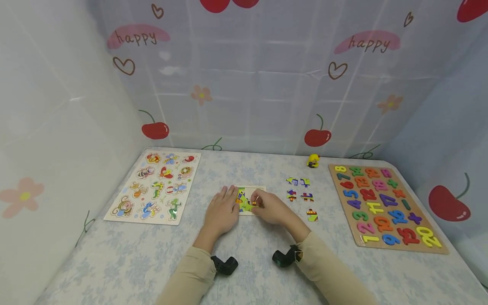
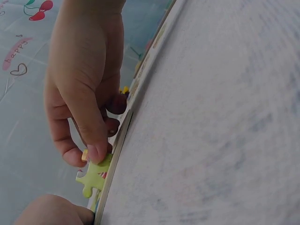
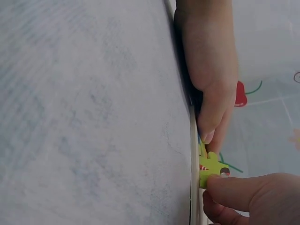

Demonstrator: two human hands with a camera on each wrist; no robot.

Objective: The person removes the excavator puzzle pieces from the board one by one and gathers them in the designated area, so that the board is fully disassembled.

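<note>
A small jigsaw tray (image 1: 261, 188) with a pale frame lies at the middle of the table, partly filled with green and blue picture pieces. My left hand (image 1: 222, 212) lies with straight fingers on its left side, hiding that edge. Over the tray's right part, my right hand (image 1: 271, 207) pinches a green jigsaw piece (image 3: 212, 166) between thumb and fingers. In the left wrist view the green piece (image 2: 95, 178) stands tilted up at the tray's edge, its knobs showing. Several loose jigsaw pieces (image 1: 307, 197) lie to the right of my right hand.
An insect picture board (image 1: 182, 212) lies on the left. A wooden number board (image 1: 352, 228) with colourful figures occupies the right side. Near the back curtain stands a small yellow toy (image 1: 313, 161). Black wrist devices are on both forearms.
</note>
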